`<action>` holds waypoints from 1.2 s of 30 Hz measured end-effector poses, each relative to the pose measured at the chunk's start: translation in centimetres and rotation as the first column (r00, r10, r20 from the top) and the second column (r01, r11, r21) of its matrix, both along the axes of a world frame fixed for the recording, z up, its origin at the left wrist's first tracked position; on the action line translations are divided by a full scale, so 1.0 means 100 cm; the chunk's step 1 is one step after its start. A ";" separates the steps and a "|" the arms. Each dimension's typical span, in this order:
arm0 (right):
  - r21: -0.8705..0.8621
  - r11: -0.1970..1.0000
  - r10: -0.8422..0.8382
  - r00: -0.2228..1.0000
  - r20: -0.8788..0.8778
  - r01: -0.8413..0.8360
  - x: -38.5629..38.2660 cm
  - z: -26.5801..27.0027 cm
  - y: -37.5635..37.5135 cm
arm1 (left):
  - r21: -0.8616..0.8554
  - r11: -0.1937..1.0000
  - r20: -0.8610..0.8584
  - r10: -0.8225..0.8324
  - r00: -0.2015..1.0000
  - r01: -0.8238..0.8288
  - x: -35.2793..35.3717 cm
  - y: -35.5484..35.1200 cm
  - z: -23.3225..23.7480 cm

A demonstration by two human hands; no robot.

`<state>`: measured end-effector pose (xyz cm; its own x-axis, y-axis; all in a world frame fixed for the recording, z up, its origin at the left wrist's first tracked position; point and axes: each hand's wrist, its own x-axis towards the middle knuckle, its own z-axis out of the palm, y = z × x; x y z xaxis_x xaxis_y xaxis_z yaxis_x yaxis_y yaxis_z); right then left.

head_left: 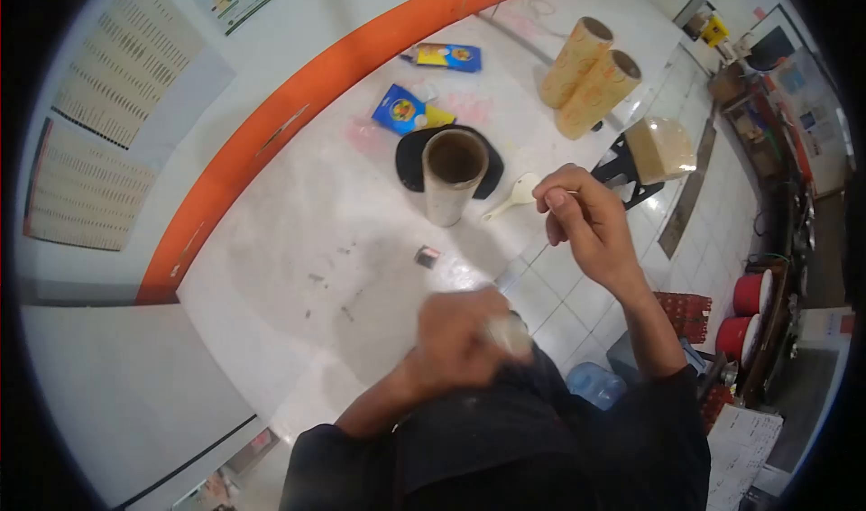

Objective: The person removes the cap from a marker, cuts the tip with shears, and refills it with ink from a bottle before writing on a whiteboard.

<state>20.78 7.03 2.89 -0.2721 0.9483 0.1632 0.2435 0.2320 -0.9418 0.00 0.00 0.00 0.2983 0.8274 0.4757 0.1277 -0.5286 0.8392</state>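
Note:
My left hand (456,335) is low over the front edge of the white table, smeared by motion. Its fingers are curled around a whitish rounded object (508,338), too blurred to name. Higher and to the right, my right hand (586,227) is closed in a pinch; whatever its fingertips hold is too small to make out. A pale flat spoon (512,197) lies on the table just left of that hand. Farther left, an upright cardboard tube (448,200) stands in front of or on a black pad (410,164). A small dark square piece (427,257) lies below the tube.
Two blue and yellow packets (397,110) lie behind the tube. Two patterned rolls (591,96) stand at the table's far right. Beyond its edge are a cardboard box (660,150) on a black rack, red round containers (740,335) and a blue water jug (595,385).

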 end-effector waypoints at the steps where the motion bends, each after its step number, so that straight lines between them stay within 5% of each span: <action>1: 0.017 1.000 0.003 1.000 -0.025 -0.002 -0.004 0.000 -0.003 | 0.235 0.972 0.100 -0.044 0.994 0.020 0.002 -0.006 0.014; 5: 0.163 0.977 0.130 0.990 0.063 -0.138 -0.012 -0.003 -0.018 | 0.338 0.925 0.361 -0.300 0.883 0.177 0.012 -0.022 0.057; 10: 0.130 0.983 0.115 0.983 0.141 -0.133 -0.016 -0.014 -0.028 | 0.577 0.806 0.341 -0.380 0.860 0.127 0.015 -0.015 0.054; 32: 0.060 0.960 0.244 0.923 0.297 -0.273 -0.027 -0.025 -0.040 | 0.539 0.812 0.547 -0.136 0.826 -0.223 0.031 -0.027 0.066; 36: 0.055 0.960 0.245 0.922 0.300 -0.273 -0.029 -0.025 -0.040 | 0.505 0.845 0.554 -0.160 0.817 -0.177 0.027 -0.026 0.065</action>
